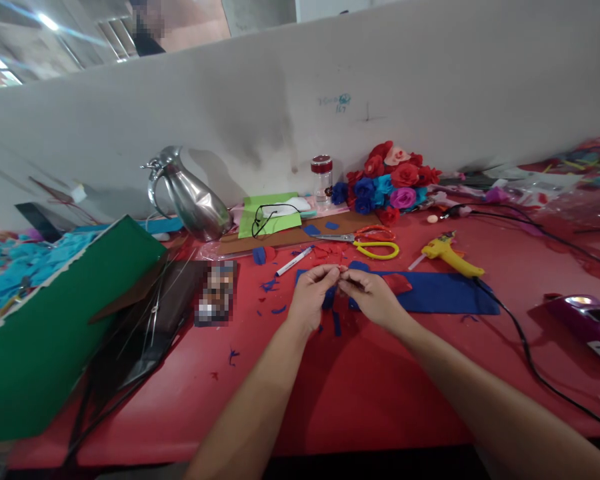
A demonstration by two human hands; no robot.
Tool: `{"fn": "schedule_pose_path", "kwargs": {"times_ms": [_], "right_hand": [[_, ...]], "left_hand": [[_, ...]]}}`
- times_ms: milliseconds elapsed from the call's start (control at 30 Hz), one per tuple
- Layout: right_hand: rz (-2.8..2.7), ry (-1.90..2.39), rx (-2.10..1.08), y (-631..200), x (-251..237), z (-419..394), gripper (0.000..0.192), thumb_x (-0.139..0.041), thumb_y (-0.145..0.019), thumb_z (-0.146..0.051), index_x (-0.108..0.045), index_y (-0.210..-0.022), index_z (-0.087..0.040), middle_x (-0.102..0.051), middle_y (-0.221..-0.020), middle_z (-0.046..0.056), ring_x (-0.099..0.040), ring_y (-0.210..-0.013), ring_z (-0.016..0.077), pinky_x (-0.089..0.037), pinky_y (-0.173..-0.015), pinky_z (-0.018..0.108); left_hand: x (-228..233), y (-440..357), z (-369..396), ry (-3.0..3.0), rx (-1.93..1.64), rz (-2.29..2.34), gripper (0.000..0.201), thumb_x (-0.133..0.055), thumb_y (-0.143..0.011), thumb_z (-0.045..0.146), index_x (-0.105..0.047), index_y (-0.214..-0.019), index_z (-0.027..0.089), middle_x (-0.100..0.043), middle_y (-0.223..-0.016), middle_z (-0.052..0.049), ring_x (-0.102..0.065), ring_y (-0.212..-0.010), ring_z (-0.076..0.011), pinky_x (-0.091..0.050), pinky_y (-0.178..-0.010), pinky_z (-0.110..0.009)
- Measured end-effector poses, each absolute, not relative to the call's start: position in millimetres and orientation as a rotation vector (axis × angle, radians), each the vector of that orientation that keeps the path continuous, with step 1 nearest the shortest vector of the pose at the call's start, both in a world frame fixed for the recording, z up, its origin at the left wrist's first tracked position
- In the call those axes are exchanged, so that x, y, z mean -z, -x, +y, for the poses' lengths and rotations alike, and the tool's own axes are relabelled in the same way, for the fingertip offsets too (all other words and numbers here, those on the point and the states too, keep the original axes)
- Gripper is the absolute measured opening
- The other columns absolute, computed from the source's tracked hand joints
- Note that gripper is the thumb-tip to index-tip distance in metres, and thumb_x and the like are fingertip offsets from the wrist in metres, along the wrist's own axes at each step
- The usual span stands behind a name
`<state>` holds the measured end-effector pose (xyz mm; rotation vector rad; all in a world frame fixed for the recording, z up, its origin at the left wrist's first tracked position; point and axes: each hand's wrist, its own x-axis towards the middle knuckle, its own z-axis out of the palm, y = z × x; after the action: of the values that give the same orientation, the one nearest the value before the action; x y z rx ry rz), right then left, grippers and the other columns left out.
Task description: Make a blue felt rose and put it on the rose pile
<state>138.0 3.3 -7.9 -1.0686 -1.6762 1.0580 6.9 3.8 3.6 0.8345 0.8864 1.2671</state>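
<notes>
My left hand (pixel 314 292) and my right hand (pixel 371 293) meet above the table, fingertips pinched together on a small red piece (pixel 343 269), probably paper or fabric, mostly hidden by the fingers. Beneath them lies a long blue strip (pixel 440 293) with a red petal-shaped piece (pixel 398 284) on it. Loose red scraps (pixel 330 252) and blue cuttings (pixel 269 285) are strewn around the hands. Just beyond are yellow-handled scissors (pixel 377 249) and a white marker pen (pixel 294 261). To the right, a yellow glue gun (pixel 450 256) rests on its side.
A steel jug (pixel 193 193), a lidded glass jar (pixel 323 183) and a heap of red and blue paper-like flowers (pixel 387 177) stand along the wall. Eyeglasses (pixel 275 217) lie on green paper. A green box (pixel 70 340) is at left; black cable (pixel 525 347) crosses the right.
</notes>
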Motion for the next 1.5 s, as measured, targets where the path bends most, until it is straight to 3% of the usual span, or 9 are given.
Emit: {"fn": "schedule_pose_path", "kwargs": {"times_ms": [200, 467, 833, 1200, 1500], "right_hand": [[-1.725, 1.091, -1.116, -138.0, 6.8, 3.8, 0.022, -0.052, -0.08, -0.037, -0.062, -0.074, -0.019, -0.065, -0.071, 0.001, -0.056, -0.066, 0.0154, -0.044, -0.063, 0.027], [-1.756, 1.139, -1.034, -137.8, 6.0, 0.8, 0.015, -0.056, -0.077, -0.028, -0.066, -0.084, -0.021, -0.071, -0.08, 0.003, -0.064, -0.072, 0.0179, -0.046, -0.067, 0.028], [-1.787, 1.1, -1.032, -138.7, 2.4, 0.5, 0.016, -0.049, -0.082, -0.029, -0.062, -0.082, -0.019, -0.062, -0.063, -0.001, -0.057, -0.058, 0.0135, -0.043, -0.059, 0.025], [-1.984, 1.185, -0.676, -137.8, 3.6, -3.4, 0.023, -0.046, -0.086, -0.019, -0.067, -0.094, -0.021, -0.073, -0.089, 0.006, -0.067, -0.079, 0.0192, -0.048, -0.072, 0.028], [-2.114, 1.332, -0.518, -140.0, 1.5, -5.3, 0.027, -0.039, -0.092, -0.021, -0.062, -0.106, -0.019, -0.072, -0.081, 0.006, -0.065, -0.065, 0.0182, -0.043, -0.062, 0.027]], "left_hand": [[-3.4, -2.9, 5.8, -0.778, -1.311, 0.941, 0.025, -0.085, -0.051, 0.03, -0.068, -0.063, 0.016, -0.065, -0.067, 0.001, -0.054, -0.065, -0.0095, -0.043, -0.07, -0.024], [-4.2, -2.5, 7.2, -0.754, -1.358, 0.945, 0.026, -0.083, -0.054, 0.03, -0.063, -0.062, 0.016, -0.062, -0.064, 0.002, -0.054, -0.063, -0.0091, -0.043, -0.067, -0.023], [-3.5, -4.3, 7.7, -0.694, -1.38, 0.907, 0.026, -0.083, -0.052, 0.021, -0.061, -0.065, 0.016, -0.062, -0.068, 0.002, -0.058, -0.066, -0.0089, -0.044, -0.067, -0.022], [-2.9, -3.1, 8.7, -0.521, -1.4, 0.907, 0.031, -0.085, -0.048, 0.019, -0.057, -0.061, 0.015, -0.06, -0.059, 0.004, -0.056, -0.057, -0.0077, -0.042, -0.058, -0.02], [-4.8, -4.8, 8.6, -0.479, -1.42, 0.931, 0.03, -0.085, -0.048, 0.018, -0.059, -0.062, 0.016, -0.062, -0.061, 0.003, -0.06, -0.062, -0.0094, -0.044, -0.064, -0.022]]}}
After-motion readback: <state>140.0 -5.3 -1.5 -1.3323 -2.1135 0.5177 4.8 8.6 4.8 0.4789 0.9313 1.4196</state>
